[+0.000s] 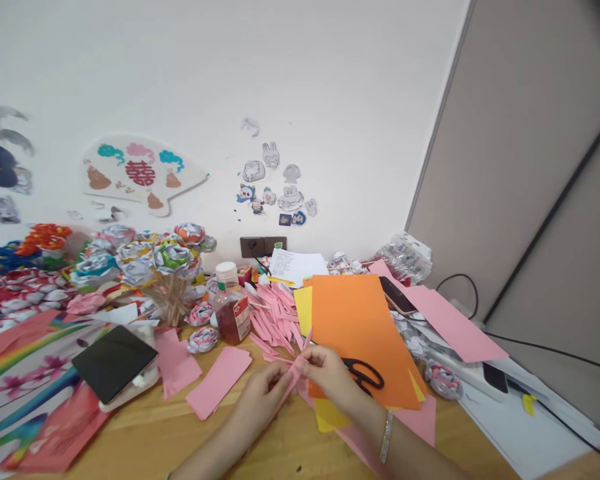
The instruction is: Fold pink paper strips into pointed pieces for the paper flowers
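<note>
Between my two hands is a narrow folded strip of pink paper [293,378], slanting up to the right. My left hand [264,395] pinches its lower part, and my right hand [321,373] grips it higher up, thumb and fingers closed. Just beyond my fingers lies a heap of folded pink strips [275,313]. Left of my left hand rests a small stack of pink paper rectangles [219,382]. Black-handled scissors [364,375] lie on an orange sheet [353,313] beside my right hand, their blades partly hidden.
A bottle of reddish liquid [231,310] stands behind the pink stack. Crumpled paper flowers [173,257] crowd the back left. A black tablet-like device [114,363] lies at left, near more pink paper [176,363]. A phone [397,295] and cables [555,407] are at right.
</note>
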Tool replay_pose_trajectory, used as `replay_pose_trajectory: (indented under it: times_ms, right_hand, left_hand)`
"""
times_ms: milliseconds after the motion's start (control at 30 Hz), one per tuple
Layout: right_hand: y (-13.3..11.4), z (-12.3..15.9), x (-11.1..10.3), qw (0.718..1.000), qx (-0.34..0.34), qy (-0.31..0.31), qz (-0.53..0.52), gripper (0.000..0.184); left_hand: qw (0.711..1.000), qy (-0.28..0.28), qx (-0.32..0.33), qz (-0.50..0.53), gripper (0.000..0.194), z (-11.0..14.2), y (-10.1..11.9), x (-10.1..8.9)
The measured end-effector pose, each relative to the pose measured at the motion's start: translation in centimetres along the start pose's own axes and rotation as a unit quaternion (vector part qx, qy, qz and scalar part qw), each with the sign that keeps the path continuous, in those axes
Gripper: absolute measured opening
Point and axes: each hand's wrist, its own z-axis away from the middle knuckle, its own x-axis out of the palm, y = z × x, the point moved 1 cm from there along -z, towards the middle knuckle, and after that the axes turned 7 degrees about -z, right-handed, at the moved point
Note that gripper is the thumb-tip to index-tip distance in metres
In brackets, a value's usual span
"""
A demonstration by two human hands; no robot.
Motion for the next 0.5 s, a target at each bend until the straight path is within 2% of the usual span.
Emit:
replay_pose_trajectory:
  times_ms: [200,500]
  right_hand:
    - [0.64,-0.13,-0.03,0.999,0.021,0.002,0.024,0.032]
    - [0.51,-0.1,0.14,1.0,0.026,0.0,0.01,0.029]
  left_hand:
    - [0.998,0.025,0.003,-0.06,0.035,0.06,0.07,-0.05]
    - [0.998,0.029,-0.011,-0.061,0.033,-0.02,-0.05,0.02]
